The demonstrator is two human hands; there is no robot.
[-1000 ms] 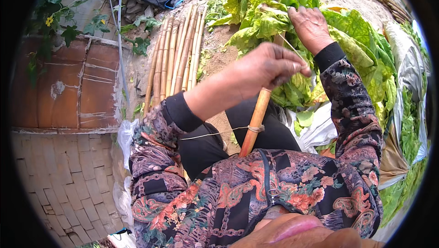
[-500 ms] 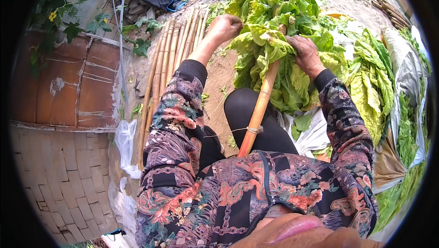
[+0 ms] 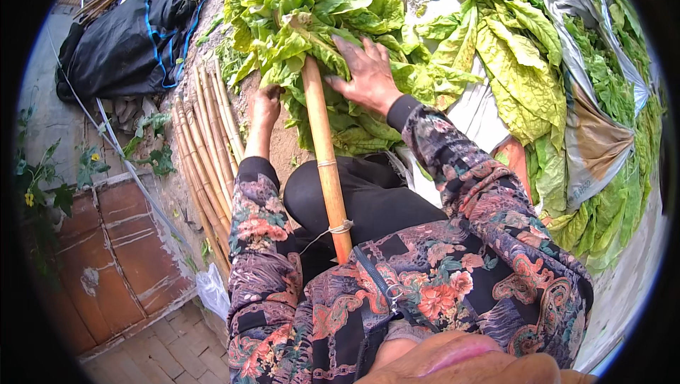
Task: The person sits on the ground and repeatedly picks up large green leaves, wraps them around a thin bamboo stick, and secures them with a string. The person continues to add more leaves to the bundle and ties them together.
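Where leaves [image 3: 319,2] bunch, the bamboo pole [image 3: 323,145] is hidden.

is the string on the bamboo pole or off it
On: the string wraps around the bamboo pole near its lower end, a length running off left.

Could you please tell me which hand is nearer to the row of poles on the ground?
Left: the left hand is just right of the row of poles; the right hand is farther off, over leaves.
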